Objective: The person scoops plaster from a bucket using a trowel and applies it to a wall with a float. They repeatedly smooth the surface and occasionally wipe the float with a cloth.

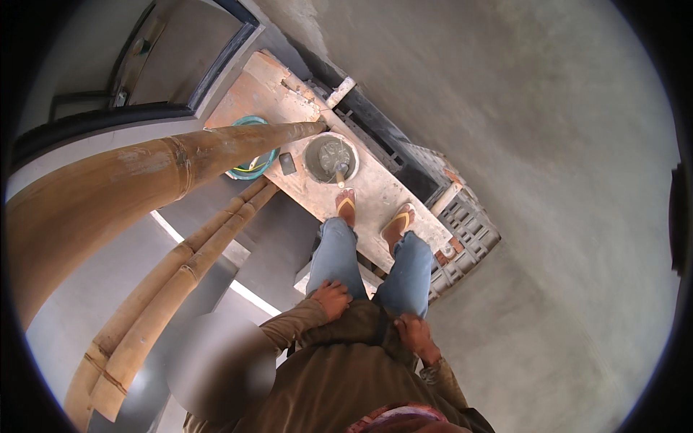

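Note:
Both my hands are at my waist, by the bunched hem of my brown shirt [350, 325]. My left hand [332, 299] lies over the top of my left thigh, its fingers curled at the hem. On the other side, my right hand [416, 337] closes on the cloth near my right hip. My feet, in yellow-strapped sandals, stand on a raised, stained plank platform [303, 195]. In front of my left foot is a round bucket [309, 173] of wet grey mortar, with a handled tool [340, 175] standing in it.
A thick bamboo pole [144, 166] crosses on the left, partly hiding a teal basin [253, 121]. Two thinner bamboo poles [188, 267] stand below it. A small dark block [288, 164] lies beside the bucket. Grey plastered wall [548, 180] rises on the right, beside openwork blocks [465, 245].

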The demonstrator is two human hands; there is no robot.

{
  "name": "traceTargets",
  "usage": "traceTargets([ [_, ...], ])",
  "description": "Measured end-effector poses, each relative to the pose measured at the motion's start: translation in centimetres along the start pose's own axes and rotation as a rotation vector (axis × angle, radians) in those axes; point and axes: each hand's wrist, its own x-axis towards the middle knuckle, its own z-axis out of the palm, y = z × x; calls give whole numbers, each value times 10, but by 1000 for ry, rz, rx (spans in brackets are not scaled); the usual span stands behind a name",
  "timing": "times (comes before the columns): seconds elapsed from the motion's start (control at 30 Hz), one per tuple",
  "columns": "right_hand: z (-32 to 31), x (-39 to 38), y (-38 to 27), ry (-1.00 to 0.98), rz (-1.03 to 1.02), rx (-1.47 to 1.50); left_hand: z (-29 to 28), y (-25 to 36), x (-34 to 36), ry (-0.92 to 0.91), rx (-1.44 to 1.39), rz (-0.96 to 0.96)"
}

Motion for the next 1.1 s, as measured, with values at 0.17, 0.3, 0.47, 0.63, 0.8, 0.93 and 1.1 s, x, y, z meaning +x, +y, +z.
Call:
traceTargets([
  [0.17,-53,1,-1,-221,146,146,10,-2,22,-144,-530,-225],
  [0.3,-64,41,50,-308,-108,142,21,27,46,116,-257,-216],
  [0.47,-64,76,94,-454,-167,76,50,65,97,-139,-38,-236],
  [0.63,-70,84,118,-514,-191,-98,69,88,123,-118,-194,-272],
  [0.8,-91,80,138,-564,-215,-51,81,100,113,333,-674,-339],
  [0.93,-120,78,144,-773,-139,-18,81,121,111,285,-648,-337],
  [1.1,-114,99,137,-984,-68,84,85,117,102,142,-677,-348],
])
